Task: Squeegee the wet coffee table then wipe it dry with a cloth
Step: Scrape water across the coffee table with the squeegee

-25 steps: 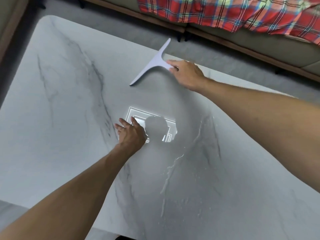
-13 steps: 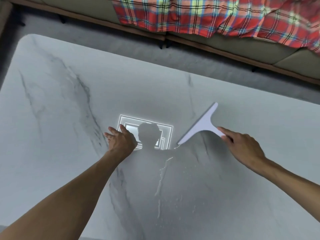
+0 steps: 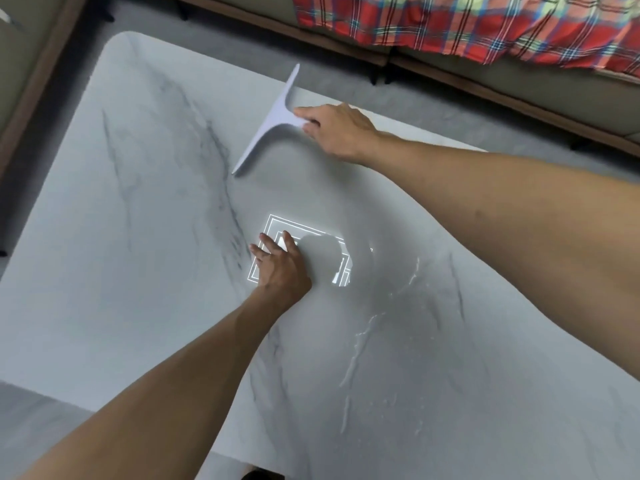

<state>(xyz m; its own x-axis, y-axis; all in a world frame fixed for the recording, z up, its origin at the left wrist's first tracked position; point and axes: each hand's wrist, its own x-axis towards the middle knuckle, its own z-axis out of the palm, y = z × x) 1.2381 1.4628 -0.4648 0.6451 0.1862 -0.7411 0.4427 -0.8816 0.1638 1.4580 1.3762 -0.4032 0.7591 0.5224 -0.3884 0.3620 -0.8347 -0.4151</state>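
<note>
A white marble-veined coffee table (image 3: 114, 258) fills the view, with streaks of water (image 3: 360, 341) glinting on its near right part and a plaid blanket (image 3: 467, 26) on the sofa beyond. The right hand (image 3: 341, 133) grips the handle of a white squeegee (image 3: 273, 121), its blade lying across the far edge. The left hand (image 3: 282, 268) rests flat mid-table, fingers spread.

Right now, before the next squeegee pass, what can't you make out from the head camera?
Handle of the squeegee: head view, wrapped inside the right hand.
Blade contact with the coffee table: seen from above, cannot tell.
Table under the left hand and right forearm: covered.
Table's near right corner: cut off by the frame edge.
</note>
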